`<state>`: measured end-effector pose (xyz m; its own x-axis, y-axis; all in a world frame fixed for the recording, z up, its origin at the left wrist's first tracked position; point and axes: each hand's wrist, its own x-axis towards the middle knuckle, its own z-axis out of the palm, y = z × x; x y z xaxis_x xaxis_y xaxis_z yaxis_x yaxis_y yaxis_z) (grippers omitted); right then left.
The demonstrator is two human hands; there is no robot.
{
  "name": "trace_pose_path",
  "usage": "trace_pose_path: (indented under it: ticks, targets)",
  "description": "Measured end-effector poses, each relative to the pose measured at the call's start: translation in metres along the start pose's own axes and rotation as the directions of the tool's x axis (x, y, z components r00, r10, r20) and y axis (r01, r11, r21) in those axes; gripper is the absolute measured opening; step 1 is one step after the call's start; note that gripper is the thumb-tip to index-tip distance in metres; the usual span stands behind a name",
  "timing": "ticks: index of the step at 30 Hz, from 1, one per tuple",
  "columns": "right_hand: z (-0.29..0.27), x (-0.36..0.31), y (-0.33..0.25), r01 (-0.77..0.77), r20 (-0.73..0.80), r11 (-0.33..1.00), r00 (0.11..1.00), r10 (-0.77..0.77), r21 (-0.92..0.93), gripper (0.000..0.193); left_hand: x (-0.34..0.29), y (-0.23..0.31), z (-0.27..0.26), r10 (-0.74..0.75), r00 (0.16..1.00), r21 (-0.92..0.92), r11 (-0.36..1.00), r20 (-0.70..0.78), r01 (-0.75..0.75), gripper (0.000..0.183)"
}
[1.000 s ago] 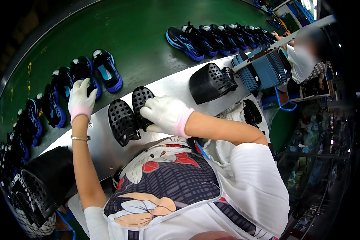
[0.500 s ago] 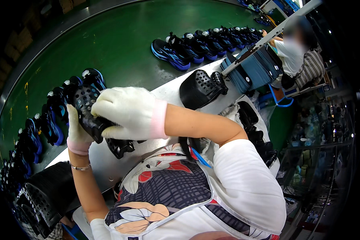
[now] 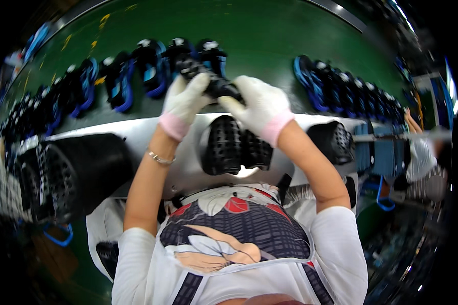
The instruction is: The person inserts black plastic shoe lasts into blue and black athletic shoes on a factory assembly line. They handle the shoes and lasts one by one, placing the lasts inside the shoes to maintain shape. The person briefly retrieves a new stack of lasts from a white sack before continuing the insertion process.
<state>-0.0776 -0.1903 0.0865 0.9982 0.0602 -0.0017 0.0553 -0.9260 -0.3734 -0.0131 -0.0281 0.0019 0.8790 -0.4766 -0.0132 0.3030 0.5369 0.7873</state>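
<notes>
Out over the far edge of the metal table (image 3: 180,175), both gloved hands hold a black plastic shoe insert (image 3: 220,87), blurred by motion. My left hand (image 3: 185,99), in a white glove with a pink cuff, is closed on its left part. At its right end, my right hand (image 3: 259,104), gloved alike, grips with thumb and fingers. Two more black perforated inserts (image 3: 226,145) lie side by side on the table between my forearms. How the held piece is shaped underneath is hidden by the gloves.
Beyond the table, black-and-blue sports shoes (image 3: 150,68) stand in a moving-line-like row, with another row (image 3: 331,84) at right. Stacked black inserts (image 3: 86,162) fill the table's left end; more (image 3: 333,142) lie right, beside blue-grey flat pieces (image 3: 381,152). A person (image 3: 422,157) sits far right.
The view has swung to the right and levelled. My hands have moved apart along the black insert, which is now held farther out, and my right hand no longer covers its middle.
</notes>
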Motion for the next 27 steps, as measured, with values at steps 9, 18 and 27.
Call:
trace_pose_path:
  ticks: [9,18,27]
  targets:
    - [-0.007,0.028,0.025,-0.086,0.135,0.995,0.987,0.092,-0.050,0.040,0.003,-0.013,-0.031,0.094,0.990,0.905,0.404,0.103,-0.133,0.051]
    - [-0.019,0.124,0.009,-0.008,0.434,0.975,0.895,0.107,-0.224,0.053,0.035,-0.050,-0.033,0.117,0.985,0.992,-0.015,0.124,-0.123,0.024]
    - [0.065,0.137,-0.008,-0.079,0.363,0.894,0.896,0.257,-0.440,0.039,0.053,-0.042,-0.030,-0.182,0.982,0.998,0.042,-0.041,0.049,0.031]
